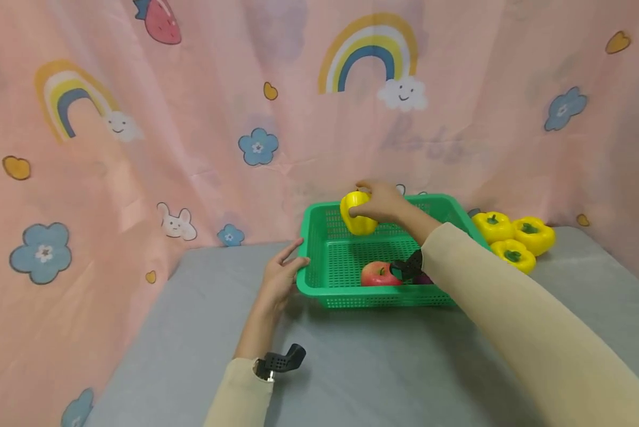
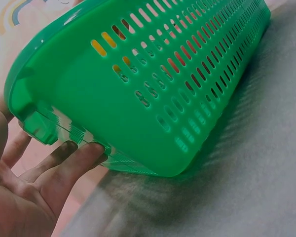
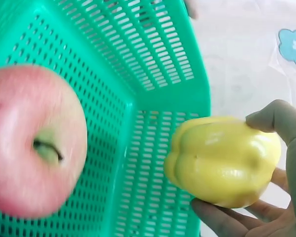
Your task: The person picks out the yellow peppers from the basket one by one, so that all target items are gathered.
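A yellow bell pepper (image 1: 358,220) is held in my right hand (image 1: 385,203), above the far left part of a green basket (image 1: 314,292). In the right wrist view, the thumb and fingers grip the bell pepper (image 3: 222,160) from opposite sides. My left hand (image 1: 278,280) is at the basket's left end; its fairly straight fingers (image 2: 81,160) touch the outer wall under the rim in the left wrist view. Inside the basket lies a red apple (image 1: 379,274). Beside it is a purple thing (image 1: 423,279), mostly hidden by the right wrist's camera.
Several yellow bell peppers (image 1: 513,237) cluster on the grey table (image 1: 351,367), just right of the basket. Behind the table hangs a pink curtain (image 1: 298,107) printed with rainbows and flowers. My right forearm crosses over the basket's right side.
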`<action>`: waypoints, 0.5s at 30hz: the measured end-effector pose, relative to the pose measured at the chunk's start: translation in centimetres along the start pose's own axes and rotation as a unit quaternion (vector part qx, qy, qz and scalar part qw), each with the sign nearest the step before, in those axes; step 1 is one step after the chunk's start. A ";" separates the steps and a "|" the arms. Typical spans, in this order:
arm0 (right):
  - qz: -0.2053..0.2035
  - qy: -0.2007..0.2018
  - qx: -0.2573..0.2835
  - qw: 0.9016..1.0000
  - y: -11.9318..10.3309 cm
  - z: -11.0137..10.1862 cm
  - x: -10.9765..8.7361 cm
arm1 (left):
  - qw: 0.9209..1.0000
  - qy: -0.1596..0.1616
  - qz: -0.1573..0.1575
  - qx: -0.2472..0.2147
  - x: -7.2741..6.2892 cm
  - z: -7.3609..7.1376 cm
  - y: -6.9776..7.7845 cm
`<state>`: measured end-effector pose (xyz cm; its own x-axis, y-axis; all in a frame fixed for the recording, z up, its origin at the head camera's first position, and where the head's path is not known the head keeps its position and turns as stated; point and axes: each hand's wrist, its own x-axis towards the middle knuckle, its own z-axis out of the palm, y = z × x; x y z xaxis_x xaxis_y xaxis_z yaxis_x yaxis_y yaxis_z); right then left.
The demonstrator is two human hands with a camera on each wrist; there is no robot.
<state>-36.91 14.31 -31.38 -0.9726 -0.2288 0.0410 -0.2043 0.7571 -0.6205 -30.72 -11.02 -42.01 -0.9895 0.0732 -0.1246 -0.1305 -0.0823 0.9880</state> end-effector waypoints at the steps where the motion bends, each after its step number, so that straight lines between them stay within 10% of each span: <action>1: -0.001 0.006 0.002 1.000 0.1 -0.3 -0.2 | 1.000 0.000 -0.001 -0.003 0.0 0.0 0.0; 15: -0.029 0.130 0.021 0.991 2.8 -4.4 -5.1 | 1.000 -0.015 0.001 0.012 -0.2 -0.5 0.1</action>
<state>-33.02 20.28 -29.89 -0.9561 -0.1021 0.2747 -0.2617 0.7192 -0.6436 -30.61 -11.59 -41.92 -0.9872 0.1036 -0.1210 -0.1275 -0.0589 0.9901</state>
